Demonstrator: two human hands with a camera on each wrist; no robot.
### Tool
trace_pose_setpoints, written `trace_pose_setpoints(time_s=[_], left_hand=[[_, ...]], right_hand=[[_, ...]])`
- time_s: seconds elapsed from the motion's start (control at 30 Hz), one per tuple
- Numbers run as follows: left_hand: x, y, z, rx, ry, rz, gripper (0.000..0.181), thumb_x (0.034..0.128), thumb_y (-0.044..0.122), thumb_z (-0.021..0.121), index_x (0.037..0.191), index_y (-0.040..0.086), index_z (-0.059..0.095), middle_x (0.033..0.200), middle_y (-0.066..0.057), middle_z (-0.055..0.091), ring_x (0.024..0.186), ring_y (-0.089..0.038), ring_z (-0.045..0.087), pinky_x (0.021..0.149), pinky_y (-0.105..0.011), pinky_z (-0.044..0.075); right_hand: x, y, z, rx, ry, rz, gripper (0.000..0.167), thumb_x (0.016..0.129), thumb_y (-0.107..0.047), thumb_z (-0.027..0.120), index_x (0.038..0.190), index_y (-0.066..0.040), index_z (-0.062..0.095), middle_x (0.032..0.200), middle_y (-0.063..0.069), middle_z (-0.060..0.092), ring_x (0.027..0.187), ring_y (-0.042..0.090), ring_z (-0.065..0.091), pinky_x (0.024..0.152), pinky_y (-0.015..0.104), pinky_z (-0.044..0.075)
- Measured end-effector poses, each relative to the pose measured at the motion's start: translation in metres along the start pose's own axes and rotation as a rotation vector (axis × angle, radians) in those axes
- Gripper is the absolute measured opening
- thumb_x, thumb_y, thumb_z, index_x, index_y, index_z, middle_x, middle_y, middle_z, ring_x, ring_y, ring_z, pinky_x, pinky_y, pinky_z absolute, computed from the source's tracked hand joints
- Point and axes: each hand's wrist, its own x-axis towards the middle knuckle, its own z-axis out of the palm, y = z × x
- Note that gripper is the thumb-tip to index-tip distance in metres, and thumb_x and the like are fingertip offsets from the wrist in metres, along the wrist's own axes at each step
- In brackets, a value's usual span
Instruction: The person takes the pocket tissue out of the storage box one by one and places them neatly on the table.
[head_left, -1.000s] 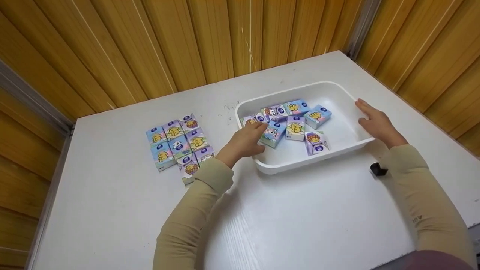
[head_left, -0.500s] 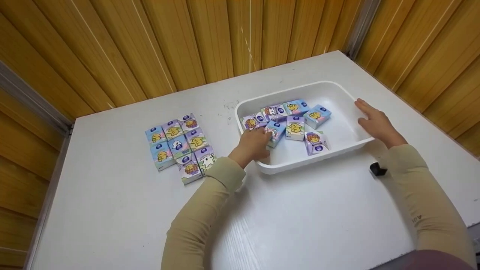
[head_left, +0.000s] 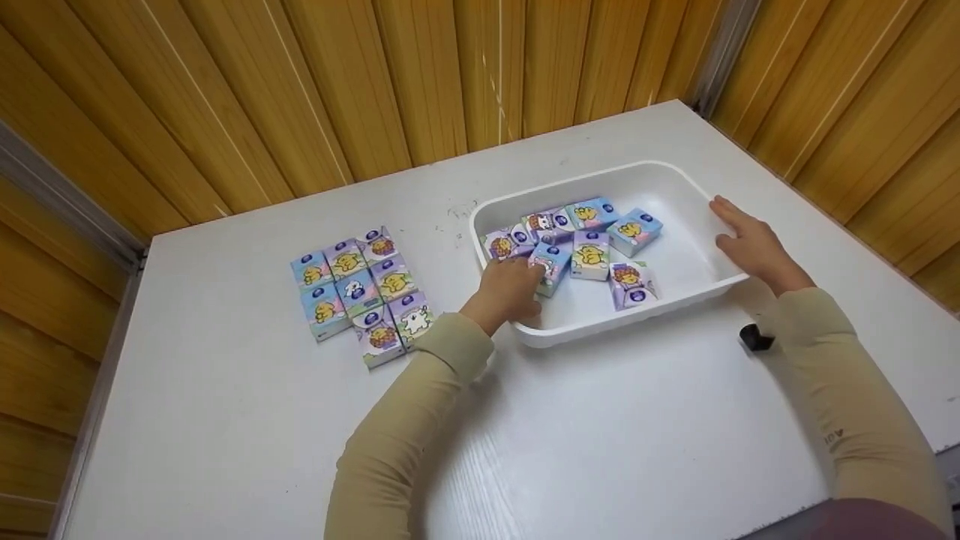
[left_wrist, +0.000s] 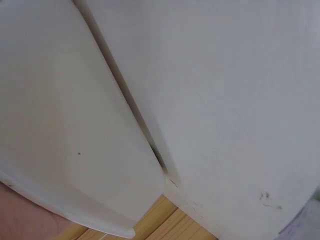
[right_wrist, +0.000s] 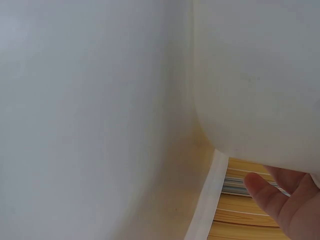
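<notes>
Lying left of the white tray, eight printed packs form a close block on the worktop; looks about half done by count. Left hand dips over the tray's left rim, fingers bent beside a blue pack; can't tell if clamped. Seven boxy lilac or blue packs sit loose inside the tray. Right hand touches its right rim, thumb and fingers apart.

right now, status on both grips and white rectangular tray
Left grip, right grip at opposite ends of tray. Left fingers at small blue printed box. Tray on white table. Loose boxes inside may hinder.
</notes>
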Motion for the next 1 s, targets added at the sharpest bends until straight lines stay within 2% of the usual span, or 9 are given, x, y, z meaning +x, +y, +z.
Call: trace_pose_setpoints(time_s=[0.13, 0.27, 0.4, 0.5, 0.6, 0.7, 0.8, 0.93, 1.0], left_hand=[[-0.002, 0.001, -0.001, -0.019, 0.004, 0.021, 0.046, 0.0739, 0.029, 0.062, 0.118, 0.018, 0.052, 0.107, -0.007, 0.058, 0.099, -0.023, 0.053, 0.089, -0.043, 0.042], [-0.002, 0.003, -0.003, -0.027, -0.001, 0.047, 0.044, 0.0735, 0.028, 0.063, 0.116, 0.021, 0.054, 0.103, -0.005, 0.059, 0.090, -0.022, 0.053, 0.086, -0.042, 0.044], [0.001, 0.004, -0.002, -0.041, 0.033, 0.076, 0.035, 0.0732, 0.025, 0.063, 0.108, 0.020, 0.058, 0.096, -0.002, 0.060, 0.082, -0.020, 0.053, 0.080, -0.039, 0.047], [0.004, 0.003, -0.001, -0.044, 0.071, 0.082, 0.039, 0.0731, 0.027, 0.065, 0.110, 0.016, 0.057, 0.101, -0.002, 0.059, 0.091, -0.021, 0.053, 0.086, -0.039, 0.045], [0.007, 0.001, 0.000, -0.032, 0.081, 0.072, 0.055, 0.0716, 0.031, 0.068, 0.120, 0.014, 0.049, 0.118, -0.004, 0.053, 0.110, -0.022, 0.048, 0.097, -0.041, 0.038], [0.011, -0.001, 0.000, -0.010, 0.049, 0.061, 0.072, 0.0703, 0.036, 0.069, 0.131, 0.014, 0.038, 0.134, -0.004, 0.041, 0.125, -0.022, 0.037, 0.105, -0.043, 0.029], [0.015, -0.003, 0.000, -0.008, -0.005, 0.047, 0.082, 0.0706, 0.036, 0.068, 0.138, 0.013, 0.028, 0.143, -0.004, 0.031, 0.131, -0.021, 0.028, 0.107, -0.043, 0.023], [0.018, -0.003, -0.001, -0.055, -0.063, 0.014, 0.083, 0.0707, 0.030, 0.065, 0.140, 0.013, 0.023, 0.146, -0.002, 0.025, 0.134, -0.020, 0.022, 0.110, -0.042, 0.018], [0.020, -0.004, -0.001, -0.078, -0.073, -0.002, 0.083, 0.0704, 0.027, 0.064, 0.141, 0.014, 0.023, 0.146, -0.001, 0.024, 0.135, -0.020, 0.022, 0.110, -0.041, 0.016]], right_hand=[[0.000, 0.001, 0.000, -0.013, 0.008, -0.020, 0.056, 0.090, -0.008, 0.035, 0.141, -0.007, 0.012, 0.148, 0.010, 0.003, 0.135, 0.034, 0.002, 0.109, 0.050, 0.004], [0.000, 0.000, -0.001, -0.014, 0.008, -0.015, 0.056, 0.090, -0.008, 0.035, 0.141, -0.008, 0.012, 0.148, 0.010, 0.003, 0.135, 0.034, 0.002, 0.108, 0.050, 0.005], [0.000, 0.000, 0.000, -0.009, 0.002, 0.003, 0.056, 0.091, -0.008, 0.035, 0.142, -0.010, 0.010, 0.148, 0.008, 0.001, 0.135, 0.033, 0.001, 0.109, 0.050, 0.004], [0.000, 0.001, 0.000, -0.004, 0.001, 0.004, 0.056, 0.091, -0.008, 0.035, 0.142, -0.010, 0.010, 0.148, 0.008, 0.001, 0.135, 0.032, 0.000, 0.109, 0.050, 0.004], [0.000, 0.001, -0.001, 0.001, 0.000, 0.003, 0.056, 0.091, -0.009, 0.035, 0.142, -0.010, 0.010, 0.148, 0.008, 0.001, 0.135, 0.032, -0.001, 0.109, 0.049, 0.003], [0.000, 0.001, -0.001, -0.003, -0.001, 0.007, 0.056, 0.092, -0.009, 0.034, 0.142, -0.011, 0.010, 0.149, 0.007, 0.000, 0.136, 0.032, -0.001, 0.109, 0.050, 0.003], [0.000, 0.001, -0.001, -0.004, -0.002, 0.015, 0.056, 0.092, -0.010, 0.034, 0.142, -0.012, 0.010, 0.149, 0.006, 0.000, 0.136, 0.031, -0.001, 0.109, 0.050, 0.003], [-0.001, -0.001, -0.001, -0.004, -0.003, 0.014, 0.056, 0.092, -0.011, 0.034, 0.142, -0.011, 0.010, 0.149, 0.005, 0.000, 0.136, 0.031, -0.001, 0.109, 0.050, 0.003], [-0.001, -0.001, -0.001, -0.002, -0.002, 0.008, 0.056, 0.091, -0.010, 0.034, 0.142, -0.011, 0.010, 0.149, 0.006, 0.001, 0.136, 0.032, 0.000, 0.109, 0.050, 0.004]])
